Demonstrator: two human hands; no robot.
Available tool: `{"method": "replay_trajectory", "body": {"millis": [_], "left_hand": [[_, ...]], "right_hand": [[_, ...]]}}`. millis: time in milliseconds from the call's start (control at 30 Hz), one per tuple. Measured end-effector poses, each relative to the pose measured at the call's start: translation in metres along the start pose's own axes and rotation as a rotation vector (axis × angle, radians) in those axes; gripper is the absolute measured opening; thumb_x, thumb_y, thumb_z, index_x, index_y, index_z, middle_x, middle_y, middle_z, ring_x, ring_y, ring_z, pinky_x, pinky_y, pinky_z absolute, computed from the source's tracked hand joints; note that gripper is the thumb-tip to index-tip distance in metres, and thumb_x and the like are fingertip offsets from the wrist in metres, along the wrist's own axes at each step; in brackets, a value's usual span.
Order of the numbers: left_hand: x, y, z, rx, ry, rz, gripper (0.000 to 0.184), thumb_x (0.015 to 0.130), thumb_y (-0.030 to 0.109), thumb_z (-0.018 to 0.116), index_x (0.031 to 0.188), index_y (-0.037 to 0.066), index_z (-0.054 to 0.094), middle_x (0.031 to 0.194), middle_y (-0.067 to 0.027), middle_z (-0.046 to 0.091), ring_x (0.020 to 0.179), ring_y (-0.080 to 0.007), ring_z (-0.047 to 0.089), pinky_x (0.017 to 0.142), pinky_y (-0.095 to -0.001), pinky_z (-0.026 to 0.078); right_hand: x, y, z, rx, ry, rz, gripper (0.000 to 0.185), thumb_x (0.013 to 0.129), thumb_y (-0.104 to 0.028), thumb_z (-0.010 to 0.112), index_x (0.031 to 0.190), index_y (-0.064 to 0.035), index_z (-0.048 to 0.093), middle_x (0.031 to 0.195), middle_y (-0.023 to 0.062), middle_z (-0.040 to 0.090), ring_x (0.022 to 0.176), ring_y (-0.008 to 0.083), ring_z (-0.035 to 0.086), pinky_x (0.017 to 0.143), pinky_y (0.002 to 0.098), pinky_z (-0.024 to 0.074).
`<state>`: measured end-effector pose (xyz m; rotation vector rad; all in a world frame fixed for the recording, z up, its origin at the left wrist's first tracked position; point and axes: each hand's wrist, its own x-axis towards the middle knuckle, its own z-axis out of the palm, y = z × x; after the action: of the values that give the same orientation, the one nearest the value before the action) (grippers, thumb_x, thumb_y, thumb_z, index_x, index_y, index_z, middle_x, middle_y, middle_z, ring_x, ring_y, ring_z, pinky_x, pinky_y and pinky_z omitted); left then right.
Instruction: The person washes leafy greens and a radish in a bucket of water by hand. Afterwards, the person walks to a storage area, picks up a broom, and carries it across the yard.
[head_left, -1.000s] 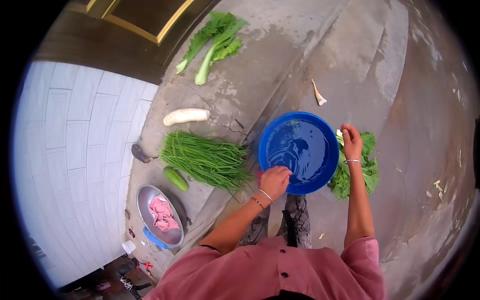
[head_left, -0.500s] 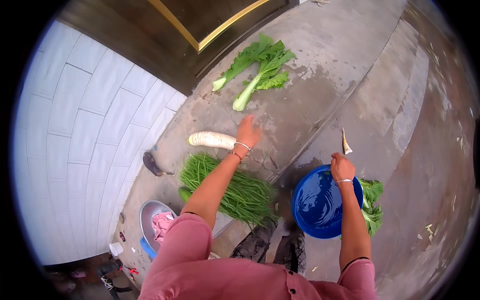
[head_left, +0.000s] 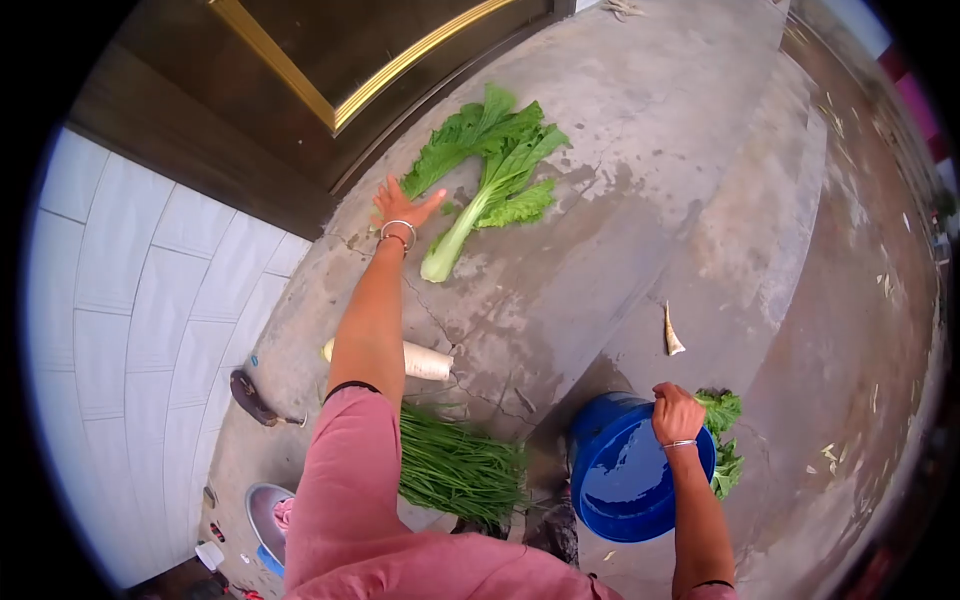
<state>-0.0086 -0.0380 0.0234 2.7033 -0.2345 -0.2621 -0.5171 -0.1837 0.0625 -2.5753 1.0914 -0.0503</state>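
Left hand [head_left: 408,207]: fingers spread at greens [head_left: 505,180], by floor's [head_left: 640,110] door-side edge | right hand [head_left: 678,415]: fingers curled over bucket [head_left: 592,440] rim | judgement: closing round the firm stem [head_left: 450,245] should spare leaves; steady rim grip limits spills

Pink shirt [head_left: 350,470], blue tub [head_left: 592,440], white radish [head_left: 428,361] and dark purple eggplant [head_left: 252,399] stand out against mottled grey concrete [head_left: 560,310], with cabbage leaves [head_left: 510,170] green, their stalks [head_left: 452,243] pale, chives [head_left: 460,465] deep green, the tiled wall [head_left: 130,270] white with grey lines, and the dark brown door [head_left: 200,110] trimmed in gold.
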Motion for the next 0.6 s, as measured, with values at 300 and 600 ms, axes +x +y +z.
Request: {"method": "replay_trajectory", "body": {"millis": [300,600], "left_hand": [[-0.009,0.002,0.023,0.328,-0.028,0.115,0.065,0.067,0.044,0.066,0.117,0.005,0.05,0.117,-0.0153,0.051,0.111,-0.0307,0.043,0.093,-0.0448,0.031],[-0.054,0.076,0.069,-0.128,-0.093,0.354,0.06,0.066,0.04,0.068,0.104,-0.003,0.051,0.104,-0.0207,0.056,0.098,-0.0339,0.052,0.084,-0.0424,0.042]], "right_hand": [[0.001,0.002,0.002,0.015,0.006,-0.017,0.013,0.072,-0.015,0.049,0.076,-0.0092,0.06,0.069,0.0106,0.059,0.065,0.0293,0.058,0.057,0.0391,0.0451],[0.0,0.003,0.002,0.0,0.009,-0.015,0.014,0.072,-0.016,0.049,0.077,-0.01,0.061,0.07,0.0106,0.06,0.065,0.029,0.058,0.057,0.0396,0.0455]]}}
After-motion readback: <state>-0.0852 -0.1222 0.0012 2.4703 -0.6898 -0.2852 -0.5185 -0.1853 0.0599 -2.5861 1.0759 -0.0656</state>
